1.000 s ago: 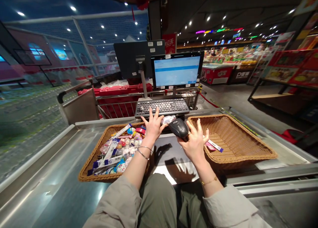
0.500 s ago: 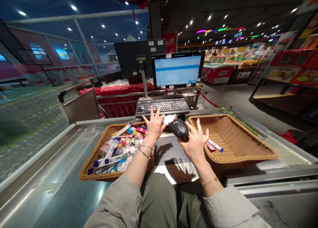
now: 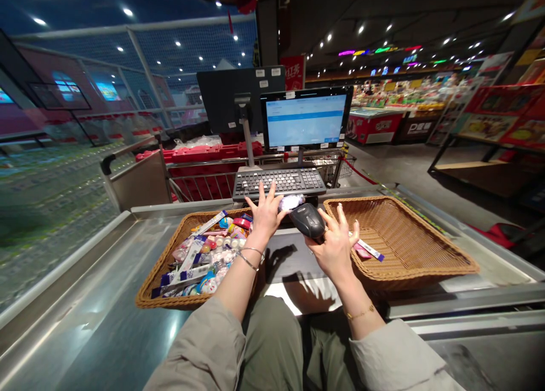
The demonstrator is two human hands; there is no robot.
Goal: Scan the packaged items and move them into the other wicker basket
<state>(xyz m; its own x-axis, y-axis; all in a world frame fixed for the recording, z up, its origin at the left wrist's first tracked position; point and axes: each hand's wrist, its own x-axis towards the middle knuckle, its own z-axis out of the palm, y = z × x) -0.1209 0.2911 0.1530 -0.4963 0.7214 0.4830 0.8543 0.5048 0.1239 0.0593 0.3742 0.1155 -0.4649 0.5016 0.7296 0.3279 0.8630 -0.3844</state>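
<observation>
My right hand (image 3: 335,249) is closed around a black barcode scanner (image 3: 307,221), some of its fingers raised off the grip. Just beyond the scanner's head is a small white-and-purple package (image 3: 292,202), pinched at its near end by the thumb side of my left hand (image 3: 264,216). The other left fingers are spread above the keyboard (image 3: 279,181). Below my left hand stands a wicker basket (image 3: 158,256) full of wrapped sweets and small packets. By my right hand is a second wicker basket (image 3: 409,232) with a white-and-blue stick packet (image 3: 371,251) and something pink inside.
A lit monitor (image 3: 305,118) faces me behind the keyboard, with a second screen's dark back (image 3: 227,104) to its left. The metal counter (image 3: 106,300) runs along both sides. Beyond it are red shopping carts (image 3: 196,181) and store shelves (image 3: 489,124).
Almost nothing differs. Both hands, the scanner and the package keep their places; the whole view has shifted very slightly.
</observation>
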